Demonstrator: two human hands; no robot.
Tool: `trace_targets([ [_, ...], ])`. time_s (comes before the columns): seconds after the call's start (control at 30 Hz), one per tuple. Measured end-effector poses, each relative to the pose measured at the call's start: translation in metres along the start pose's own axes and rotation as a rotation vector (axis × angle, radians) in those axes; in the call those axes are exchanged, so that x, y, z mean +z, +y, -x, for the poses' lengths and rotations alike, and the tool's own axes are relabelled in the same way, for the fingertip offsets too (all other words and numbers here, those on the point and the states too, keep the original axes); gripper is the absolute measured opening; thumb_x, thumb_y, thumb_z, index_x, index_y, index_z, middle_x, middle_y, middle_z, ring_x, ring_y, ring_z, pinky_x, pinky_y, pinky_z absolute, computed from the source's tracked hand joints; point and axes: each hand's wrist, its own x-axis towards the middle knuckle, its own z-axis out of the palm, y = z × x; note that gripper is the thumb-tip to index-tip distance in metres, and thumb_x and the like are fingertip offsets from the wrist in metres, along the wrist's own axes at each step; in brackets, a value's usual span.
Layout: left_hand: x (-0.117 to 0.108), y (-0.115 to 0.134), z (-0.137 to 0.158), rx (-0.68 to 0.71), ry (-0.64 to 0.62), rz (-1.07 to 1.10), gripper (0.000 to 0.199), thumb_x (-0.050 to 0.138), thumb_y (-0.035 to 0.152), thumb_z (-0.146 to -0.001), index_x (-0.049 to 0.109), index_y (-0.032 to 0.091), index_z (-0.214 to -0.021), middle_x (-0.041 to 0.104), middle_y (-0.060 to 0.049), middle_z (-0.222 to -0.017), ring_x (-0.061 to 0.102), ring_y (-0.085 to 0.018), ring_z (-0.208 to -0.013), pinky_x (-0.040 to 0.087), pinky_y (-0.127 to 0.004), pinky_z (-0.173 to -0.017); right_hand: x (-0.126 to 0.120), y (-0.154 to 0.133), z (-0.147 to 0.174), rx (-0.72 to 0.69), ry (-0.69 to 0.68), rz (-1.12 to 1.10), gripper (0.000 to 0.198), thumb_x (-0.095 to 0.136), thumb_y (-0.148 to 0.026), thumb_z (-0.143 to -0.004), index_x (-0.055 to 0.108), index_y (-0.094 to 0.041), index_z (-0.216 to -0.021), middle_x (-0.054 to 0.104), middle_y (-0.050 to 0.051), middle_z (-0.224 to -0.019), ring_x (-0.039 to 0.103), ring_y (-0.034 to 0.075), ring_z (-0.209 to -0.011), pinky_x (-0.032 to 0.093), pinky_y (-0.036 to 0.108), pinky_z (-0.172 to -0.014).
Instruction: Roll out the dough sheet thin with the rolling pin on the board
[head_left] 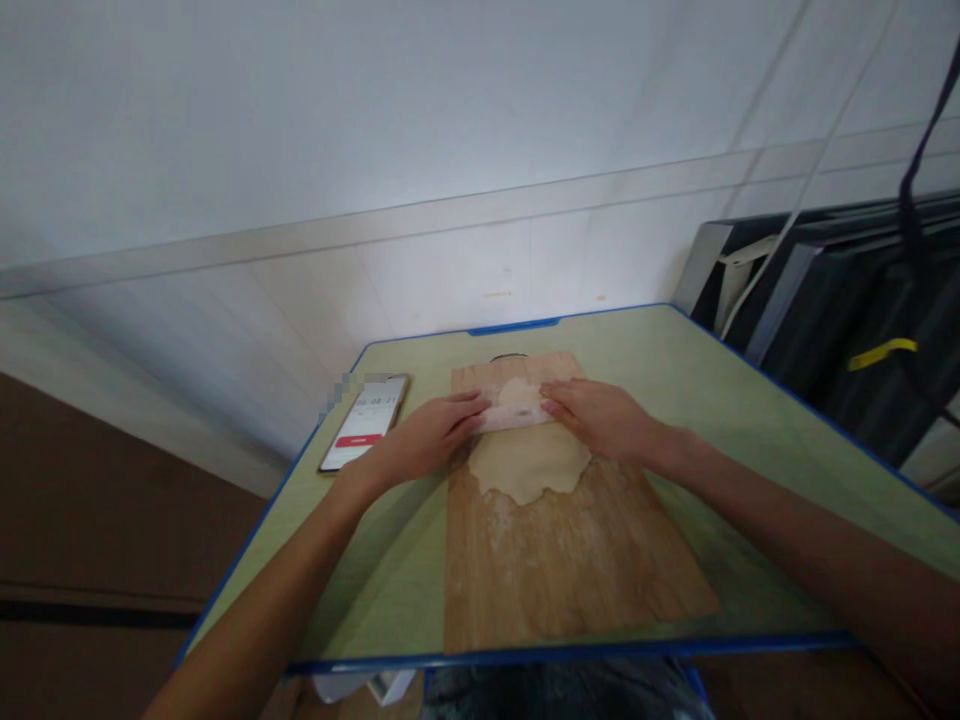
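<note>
Left fingers and right fingers pinch the ends of a floury roll lying across dough.

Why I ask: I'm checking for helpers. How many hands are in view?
2. The left hand is at the left end of the pale roller on the dough; the right hand is at its right end. No others show.

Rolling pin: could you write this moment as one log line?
pin: across dough; left hand: on its left end; right hand: on its right end; dough: flattened, on board; phone: on table
</note>
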Motion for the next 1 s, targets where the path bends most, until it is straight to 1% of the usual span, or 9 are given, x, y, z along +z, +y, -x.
trace_targets([
  [0.1,0.004,-0.005,0.002,-0.092,0.024,-0.095,0.044,0.023,0.039,-0.095,0.052,0.018,-0.119,0.056,-0.008,-0.128,0.053,-0.021,-0.116,0.039,-0.033,-0.098,0.004,-0.004,-0.003,0.02,0.011,0.052,0.045,0.025,-0.038,-0.096,0.057,-0.014,-0.116,0.06,0.013,-0.122,0.055,0.026,-0.113,0.037,0.04,-0.098],
  [0.17,0.004,-0.007,-0.004,-0.151,-0.009,-0.151,0.044,0.022,0.041,-0.094,0.052,0.017,-0.117,0.057,-0.01,-0.125,0.055,-0.022,-0.114,0.04,-0.034,-0.097,0.004,-0.003,-0.01,0.016,0.004,0.078,0.046,0.024,-0.039,-0.097,0.058,-0.013,-0.114,0.063,0.013,-0.118,0.055,0.025,-0.112,0.033,0.041,-0.102],
  [0.23,0.003,-0.01,-0.013,-0.165,-0.048,-0.172,0.045,0.02,0.042,-0.095,0.053,0.017,-0.113,0.058,-0.009,-0.123,0.055,-0.021,-0.112,0.04,-0.034,-0.096,0.004,-0.002,-0.017,0.03,0.007,0.097,0.047,0.022,-0.039,-0.097,0.06,-0.014,-0.11,0.064,0.013,-0.115,0.056,0.025,-0.11,0.033,0.041,-0.101],
  [0.33,0.002,-0.017,-0.023,-0.149,-0.045,-0.178,0.048,0.017,0.043,-0.095,0.055,0.017,-0.109,0.059,-0.009,-0.121,0.056,-0.021,-0.112,0.04,-0.033,-0.096,0.002,0.002,-0.021,0.036,0.006,0.088,0.046,0.023,-0.041,-0.096,0.062,-0.016,-0.105,0.065,0.011,-0.113,0.059,0.026,-0.105,0.043,0.037,-0.089],
  [0.4,0.004,-0.02,-0.023,-0.145,-0.011,-0.186,0.049,0.016,0.044,-0.095,0.055,0.017,-0.108,0.059,-0.009,-0.121,0.056,-0.021,-0.11,0.041,-0.032,-0.095,0.001,0.005,-0.019,0.007,-0.003,0.059,0.044,0.026,-0.043,-0.096,0.061,-0.019,-0.106,0.065,0.009,-0.113,0.059,0.025,-0.104,0.045,0.034,-0.084],
  [0.6,0.007,-0.016,-0.001,-0.035,0.009,-0.245,0.043,0.031,0.047,-0.092,0.051,0.017,-0.117,0.056,-0.011,-0.125,0.054,-0.024,-0.113,0.041,-0.035,-0.094,0.0,0.006,-0.004,-0.109,-0.021,0.062,0.038,0.036,-0.044,-0.094,0.058,-0.019,-0.113,0.064,0.01,-0.114,0.056,0.025,-0.109,0.042,0.035,-0.088],
  [0.73,0.006,-0.007,0.003,-0.045,-0.01,-0.296,0.037,0.038,0.042,-0.091,0.05,0.014,-0.113,0.056,-0.014,-0.124,0.055,-0.027,-0.111,0.041,-0.038,-0.094,-0.005,0.007,-0.002,-0.121,-0.023,0.122,0.035,0.043,-0.04,-0.091,0.057,-0.017,-0.114,0.064,0.013,-0.113,0.058,0.028,-0.106,0.044,0.038,-0.086],
  [0.87,0.008,-0.004,-0.007,-0.062,-0.012,-0.204,0.037,0.036,0.046,-0.091,0.047,0.017,-0.111,0.059,-0.012,-0.114,0.057,-0.025,-0.105,0.043,-0.037,-0.09,-0.012,0.016,-0.002,-0.129,-0.054,0.081,0.038,0.043,-0.041,-0.091,0.054,-0.017,-0.118,0.061,0.013,-0.12,0.055,0.028,-0.111,0.043,0.038,-0.088],
  [1.0,0.004,-0.012,-0.022,-0.059,0.009,-0.023,0.04,0.027,0.045,-0.093,0.046,0.017,-0.114,0.057,-0.011,-0.118,0.055,-0.021,-0.107,0.042,-0.035,-0.093,-0.011,0.023,-0.004,-0.167,-0.089,-0.007,0.048,0.038,-0.046,-0.091,0.046,-0.017,-0.129,0.051,0.012,-0.133,0.048,0.026,-0.121,0.04,0.038,-0.095],
])
